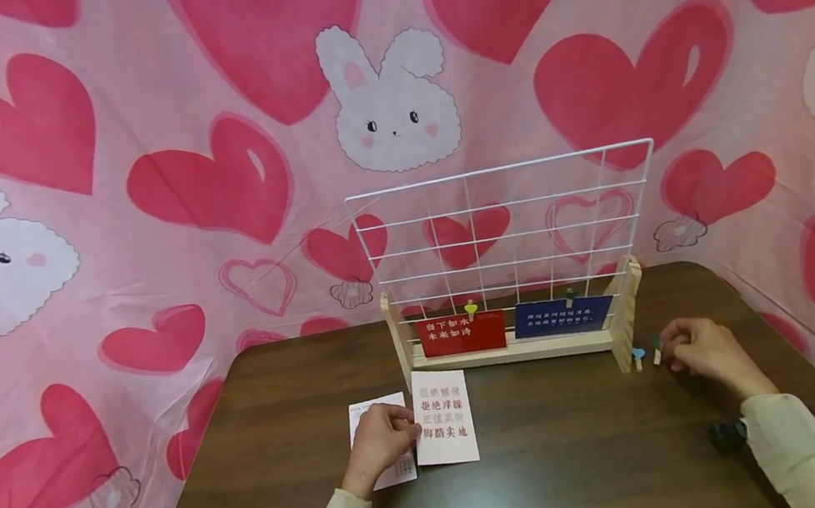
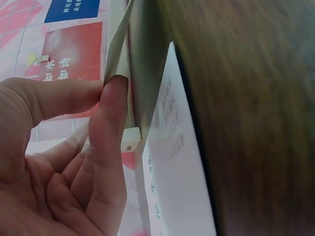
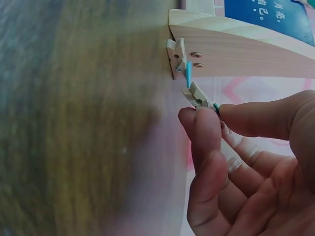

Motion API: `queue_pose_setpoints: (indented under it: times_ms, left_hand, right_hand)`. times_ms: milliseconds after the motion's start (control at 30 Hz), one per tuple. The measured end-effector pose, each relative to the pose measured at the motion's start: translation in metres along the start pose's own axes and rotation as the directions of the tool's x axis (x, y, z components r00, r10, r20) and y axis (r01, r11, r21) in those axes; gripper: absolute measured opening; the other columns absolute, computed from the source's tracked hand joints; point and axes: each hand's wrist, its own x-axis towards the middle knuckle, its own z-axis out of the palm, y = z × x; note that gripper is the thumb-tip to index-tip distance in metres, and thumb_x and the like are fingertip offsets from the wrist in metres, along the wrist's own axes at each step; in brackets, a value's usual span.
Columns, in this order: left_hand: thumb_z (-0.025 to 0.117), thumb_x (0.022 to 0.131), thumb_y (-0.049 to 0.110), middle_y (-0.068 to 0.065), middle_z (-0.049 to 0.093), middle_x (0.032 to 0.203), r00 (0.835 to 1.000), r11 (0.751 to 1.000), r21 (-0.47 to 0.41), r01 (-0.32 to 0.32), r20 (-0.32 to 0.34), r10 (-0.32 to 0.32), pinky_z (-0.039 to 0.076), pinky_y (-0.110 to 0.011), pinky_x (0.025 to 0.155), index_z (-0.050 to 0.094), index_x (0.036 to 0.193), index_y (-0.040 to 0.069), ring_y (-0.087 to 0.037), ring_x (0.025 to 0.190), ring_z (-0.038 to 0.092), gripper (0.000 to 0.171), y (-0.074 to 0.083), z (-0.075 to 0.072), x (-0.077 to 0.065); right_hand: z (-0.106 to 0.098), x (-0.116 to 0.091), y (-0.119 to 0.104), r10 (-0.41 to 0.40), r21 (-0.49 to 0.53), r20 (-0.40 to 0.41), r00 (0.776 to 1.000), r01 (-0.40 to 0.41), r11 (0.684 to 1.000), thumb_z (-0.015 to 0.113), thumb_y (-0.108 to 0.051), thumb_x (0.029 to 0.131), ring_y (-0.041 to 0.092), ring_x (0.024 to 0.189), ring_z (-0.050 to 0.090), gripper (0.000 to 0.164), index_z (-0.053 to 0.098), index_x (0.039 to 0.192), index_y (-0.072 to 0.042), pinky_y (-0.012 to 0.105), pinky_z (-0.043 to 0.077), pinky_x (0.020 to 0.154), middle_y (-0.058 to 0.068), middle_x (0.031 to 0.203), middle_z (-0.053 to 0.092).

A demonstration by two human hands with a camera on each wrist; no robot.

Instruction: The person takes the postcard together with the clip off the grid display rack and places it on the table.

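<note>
My left hand [image 1: 380, 443] pinches the left edge of a white card [image 1: 447, 442] with red print, between thumb and fingertip. Below that hand another white card [image 1: 400, 471] lies on the table, partly hidden. With thumb and fingertips, my right hand [image 1: 704, 354] pinches a small wooden clothespin [image 3: 198, 95] that has a green ornament. Just beyond it, a second clothespin [image 3: 176, 53] with a blue heart sits beside the stand's right foot. On the white wire grid [image 1: 504, 236], a yellow-heart clip [image 1: 471, 309] holds a red card [image 1: 464, 341], and a green clip [image 1: 572, 296] holds a blue card [image 1: 562, 318].
Wooden side supports [image 1: 628, 317] and a bottom bar [image 1: 517, 350] carry the grid at the back of the dark wood table [image 1: 551, 455]. Behind it hangs a pink cloth [image 1: 308, 173] with hearts and rabbits.
</note>
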Motion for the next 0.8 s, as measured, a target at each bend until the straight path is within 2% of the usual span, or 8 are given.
queue_pose_setpoints:
  times_ms: [333,567,800]
  left_hand:
    - [0.081,0.084,0.012,-0.001,0.073,0.067,1.000,0.998,0.059,0.015,-0.010,-0.015,0.048,-0.027,0.055,0.078,0.097,0.001,-0.009,0.057,0.061,0.017,0.002,0.004,0.001]
    - [0.082,0.084,0.011,-0.003,0.072,0.066,0.999,0.998,0.051,0.044,0.006,-0.044,0.047,-0.030,0.054,0.076,0.104,-0.002,-0.012,0.056,0.063,0.024,0.004,0.004,0.000]
    - [0.081,0.084,0.013,0.000,0.071,0.062,0.999,0.996,0.083,0.030,-0.016,-0.028,0.045,-0.029,0.054,0.076,0.098,0.000,-0.010,0.053,0.063,0.020,0.003,0.008,0.002]
  right_hand:
    - [0.005,0.000,0.001,-0.011,0.003,0.032,0.999,0.011,1.000,0.064,-0.009,0.096,0.014,0.065,0.067,0.015,0.066,0.101,0.005,0.030,0.053,0.053,0.004,0.079,0.073]
    - [0.007,0.003,0.000,-0.003,-0.004,0.063,0.998,0.003,1.000,0.063,-0.010,0.097,0.015,0.069,0.066,0.016,0.068,0.102,0.005,0.031,0.054,0.055,0.003,0.078,0.070]
    - [0.011,0.003,0.000,0.007,0.002,0.077,0.997,-0.007,1.000,0.061,-0.009,0.096,0.016,0.069,0.066,0.018,0.068,0.103,0.006,0.031,0.054,0.054,0.002,0.077,0.067]
